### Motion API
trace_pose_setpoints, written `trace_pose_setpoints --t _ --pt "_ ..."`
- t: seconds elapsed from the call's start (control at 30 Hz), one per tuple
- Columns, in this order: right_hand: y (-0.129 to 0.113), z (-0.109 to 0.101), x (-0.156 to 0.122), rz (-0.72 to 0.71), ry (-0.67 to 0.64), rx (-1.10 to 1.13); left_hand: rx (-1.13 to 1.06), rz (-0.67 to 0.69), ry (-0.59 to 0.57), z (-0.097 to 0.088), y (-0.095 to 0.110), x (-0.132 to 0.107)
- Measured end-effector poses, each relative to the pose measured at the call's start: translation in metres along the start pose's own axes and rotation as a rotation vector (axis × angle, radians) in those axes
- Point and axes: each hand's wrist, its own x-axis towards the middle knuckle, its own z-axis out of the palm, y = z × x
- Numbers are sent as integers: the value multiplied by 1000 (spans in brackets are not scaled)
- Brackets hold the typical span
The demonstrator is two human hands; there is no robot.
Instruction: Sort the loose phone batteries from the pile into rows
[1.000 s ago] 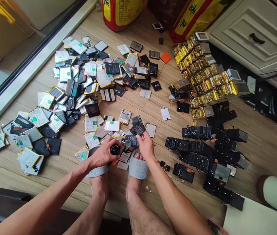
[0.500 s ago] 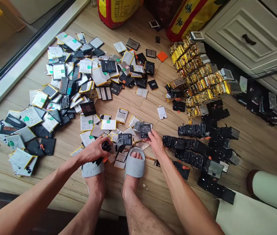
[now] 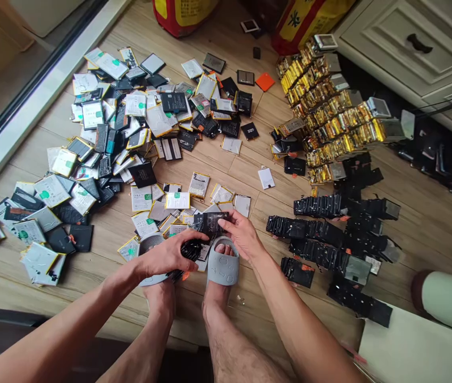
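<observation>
My left hand (image 3: 172, 250) is closed around a stack of black phone batteries (image 3: 191, 254), held over my left slipper. In my right hand (image 3: 240, 231) is a flat black phone battery (image 3: 211, 223), gripped at its right end by thumb and fingers. Its left end comes close to the stack; whether they touch I cannot tell. Below both hands lies a small heap of white and yellow-edged phone batteries (image 3: 178, 200), partly hidden by my hands and feet.
A large mixed battery pile (image 3: 136, 106) spreads over the left floor. At right stand rows of gold-edged batteries (image 3: 329, 117) and rows of black batteries (image 3: 309, 229). An orange square (image 3: 265, 81), red-yellow bags (image 3: 184, 16) and a drawer cabinet (image 3: 413, 48) are farther back.
My right hand has brought its black battery left, up to the stack. My left hand has shifted right with the stack. The camera view has moved slightly.
</observation>
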Motion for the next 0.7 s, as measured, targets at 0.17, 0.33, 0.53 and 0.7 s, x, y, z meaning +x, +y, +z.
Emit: trace_pose_setpoints --t 0.17,0.33,0.53,0.7 --pt "12 17 1 103 171 -448 254 -12 136 11 -17 6" --pt "20 -5 -8 18 15 -488 376 -1 90 33 -31 1" --pt "31 -48 -22 66 -76 -615 363 25 -42 61 -56 -9" --pt "31 -9 1 -54 200 -656 387 21 15 48 -63 -10"
